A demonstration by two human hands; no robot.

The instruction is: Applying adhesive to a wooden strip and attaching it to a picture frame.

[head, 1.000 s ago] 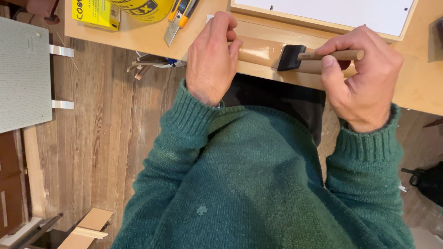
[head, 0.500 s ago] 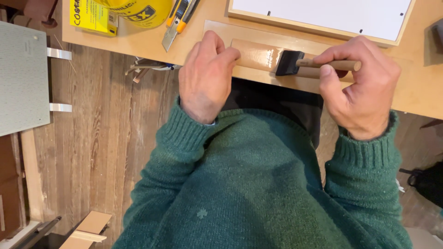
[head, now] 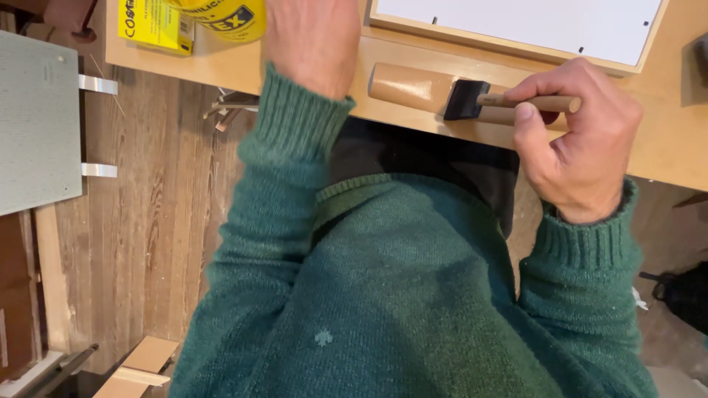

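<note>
seen from above, a person in a green knitted sweater (head: 413,295) works at the near edge of a pale wooden worktop (head: 664,140). at far left a grey-green panel (head: 33,118) with two metal brackets stands over a wood-plank floor (head: 147,221); offcuts of light wood (head: 140,365) lie on the floor near the bottom edge. on the worktop's left corner sits a flat yellow rectangular package (head: 155,26) with dark lettering, and just beside it, to its right, a yellow rounded container (head: 225,16) with a black-and-yellow label, both cut off by the top edge. the left hand (head: 313,40) reaches up over the worktop past the container; its fingers are out of frame, so whether they are apart or closed cannot be told. right of it a light wooden block (head: 409,85) lies along the worktop's near edge, its surface glossy. the dark foam head of a foam brush (head: 472,99) rests against the block's right end. the right hand (head: 582,140) holds the brush by its round wooden handle, fingers clamped around it, thumb pressed underneath. behind, a white board in a light wooden frame (head: 516,26) lies flat on the worktop. a dark object (head: 682,295) sits on the floor at far right.
</note>
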